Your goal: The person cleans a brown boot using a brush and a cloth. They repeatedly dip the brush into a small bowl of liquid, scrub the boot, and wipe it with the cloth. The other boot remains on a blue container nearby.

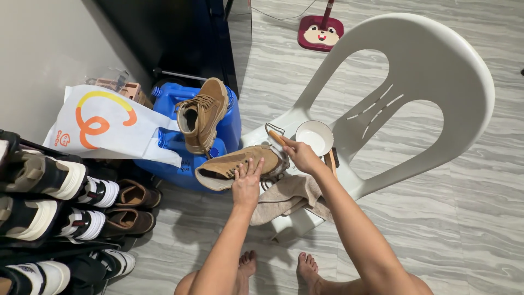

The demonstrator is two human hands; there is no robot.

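Note:
A tan suede boot lies on its side at the front of a white plastic chair's seat. My left hand rests flat on the boot's side, fingers spread. My right hand grips a small wooden-handled brush at the boot's toe. A beige cloth hangs from the seat under the boot. The second tan boot stands upright on a blue plastic jerrycan.
A white bowl and a dark brush sit on the seat. A shoe rack with several pairs fills the left. A white paper bag leans on the jerrycan. My bare feet are below.

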